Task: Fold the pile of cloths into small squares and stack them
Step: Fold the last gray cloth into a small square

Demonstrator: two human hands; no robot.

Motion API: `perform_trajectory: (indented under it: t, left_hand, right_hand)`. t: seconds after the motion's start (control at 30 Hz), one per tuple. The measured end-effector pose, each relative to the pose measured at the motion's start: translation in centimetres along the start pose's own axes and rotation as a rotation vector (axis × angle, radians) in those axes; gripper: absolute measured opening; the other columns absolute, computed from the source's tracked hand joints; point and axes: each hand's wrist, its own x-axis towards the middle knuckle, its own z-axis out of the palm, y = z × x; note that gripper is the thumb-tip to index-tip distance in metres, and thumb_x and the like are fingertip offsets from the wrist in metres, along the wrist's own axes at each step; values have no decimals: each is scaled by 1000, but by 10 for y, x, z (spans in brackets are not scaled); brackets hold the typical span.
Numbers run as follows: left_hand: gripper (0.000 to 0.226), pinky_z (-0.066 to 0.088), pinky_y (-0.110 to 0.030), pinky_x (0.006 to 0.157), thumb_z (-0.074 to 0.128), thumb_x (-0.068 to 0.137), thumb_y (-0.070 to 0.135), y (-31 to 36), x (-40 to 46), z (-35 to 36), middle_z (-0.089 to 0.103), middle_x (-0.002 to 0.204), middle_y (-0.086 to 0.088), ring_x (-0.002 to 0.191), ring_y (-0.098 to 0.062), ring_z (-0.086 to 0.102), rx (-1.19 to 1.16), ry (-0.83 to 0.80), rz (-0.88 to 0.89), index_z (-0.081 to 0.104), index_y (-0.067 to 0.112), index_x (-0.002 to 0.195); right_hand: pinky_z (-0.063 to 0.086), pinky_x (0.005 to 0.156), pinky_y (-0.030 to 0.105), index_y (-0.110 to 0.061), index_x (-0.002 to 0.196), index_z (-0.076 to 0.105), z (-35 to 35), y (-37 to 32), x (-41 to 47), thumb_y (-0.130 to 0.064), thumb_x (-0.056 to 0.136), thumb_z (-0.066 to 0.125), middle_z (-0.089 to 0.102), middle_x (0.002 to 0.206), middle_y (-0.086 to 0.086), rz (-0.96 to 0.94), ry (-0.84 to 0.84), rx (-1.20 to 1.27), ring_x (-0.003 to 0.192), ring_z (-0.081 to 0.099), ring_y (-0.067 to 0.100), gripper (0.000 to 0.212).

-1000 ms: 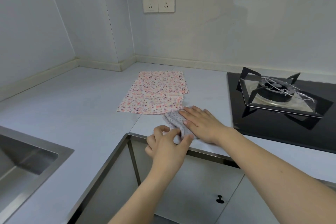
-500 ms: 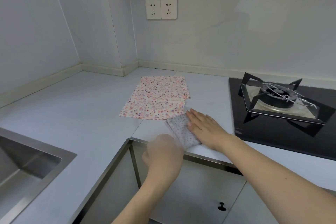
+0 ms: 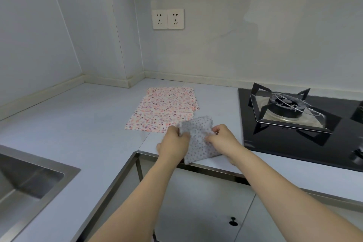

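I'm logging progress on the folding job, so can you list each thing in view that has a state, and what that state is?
Grey dotted cloth: partly folded, held at the counter edge by both hands.
Left hand: grip pinching the cloth's left side.
Right hand: grip pinching the cloth's right side.
Pink floral cloths: laid flat, overlapping, unfolded.
Gas burner: no flame visible.
Wall sockets: nothing plugged in.
Cabinet door: closed.

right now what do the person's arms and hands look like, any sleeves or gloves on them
Both forearms are bare as far as the frame shows: no sleeves in view. The left hand and right hand wear no gloves, and no rings, watch or bracelets are visible.
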Motion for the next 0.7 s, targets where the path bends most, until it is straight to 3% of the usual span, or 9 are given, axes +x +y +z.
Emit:
perform_trajectory:
  t: [0.1,0.17,0.23,0.3,0.37,0.43,0.5,0.63,0.7]
  left_hand:
    - [19,56,-31,55,54,95,17,11,-8,-15,63,104,-9,86,-21,65,-575,-52,-164,45,16,112]
    - [15,50,-23,44,53,96,12,19,-9,-23,65,99,-10,78,-19,65,-695,-108,-198,52,10,111]
    - [7,49,-22,45,53,97,13,25,-6,-26,66,90,-8,74,-18,65,-688,-135,-181,58,9,95]
    - [8,56,-31,62,52,97,14,27,1,-25,68,95,-10,82,-22,67,-672,-137,-156,57,10,93]
    - [4,57,-42,79,53,96,14,27,6,-23,67,103,-13,91,-28,66,-608,-112,-134,54,10,98]
    - [3,53,-39,74,51,95,13,27,10,-22,63,100,-14,86,-26,61,-470,-91,-112,50,16,96]
    - [6,45,-32,61,49,95,13,27,12,-23,57,91,-12,74,-23,53,-337,-85,-97,48,19,96]
    - [10,41,-35,64,50,94,8,34,12,-28,55,83,-11,73,-22,49,-311,-178,-73,51,15,86]
    - [15,40,-36,68,50,91,4,39,10,-31,56,82,-11,76,-23,51,-308,-245,-33,50,15,81]
  right_hand:
    - [49,90,36,-9,141,39,-13,-8,-11,-10,87,66,59,123,11,120,-111,487,106,59,25,60]
    - [54,80,36,0,131,52,-19,-14,-14,-7,86,66,70,106,13,158,-183,689,95,66,25,47]
    - [54,73,34,-1,110,64,-23,-19,-18,-13,87,66,73,93,10,135,-205,753,87,69,23,26]
    - [55,74,34,-6,99,66,-26,-19,-18,-20,90,65,73,93,9,67,-164,751,86,69,22,17]
    - [53,65,30,-9,91,65,-30,-18,-19,-19,92,63,71,85,5,8,-83,718,75,66,18,10]
    - [46,56,26,-10,88,65,-37,-15,-18,-13,92,61,61,74,2,-26,16,682,59,55,13,7]
    - [46,57,26,-10,87,66,-47,-15,-16,-11,92,60,55,72,2,-69,59,604,58,50,12,8]
    - [43,76,29,-15,98,58,-56,-19,-12,-17,94,54,56,100,-1,-98,130,287,83,50,13,7]
    - [37,93,32,-20,127,49,-56,-15,-8,-19,91,53,50,124,-3,-61,63,288,109,47,17,36]
